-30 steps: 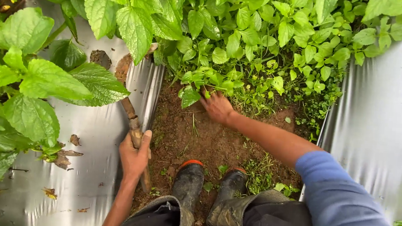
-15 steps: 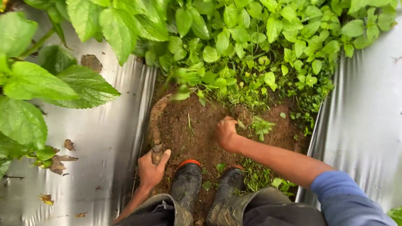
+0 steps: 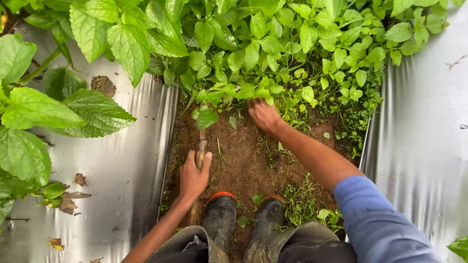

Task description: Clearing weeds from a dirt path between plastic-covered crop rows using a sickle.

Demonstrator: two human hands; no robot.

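Two hands are down in the strip of bare soil between sheets of silver plastic mulch. We see our left hand wrapped tight around the wooden handle of a small digging tool, fingers closed fully about it; the handle stands nearly upright and its working end goes under a leaf and into the earth, so we cannot tell its shape. Our right hand, arm stretched out in a blue sleeve, reaches to the edge of the low weeds at the far end of the soil strip. Its fingers are buried among the leaves, and we cannot tell whether they have closed on any stem. Our rubber boots stand side by side on the soil just behind the left hand, with small green sprouts around them. Big-leaved plants spread over the mulch on the left.
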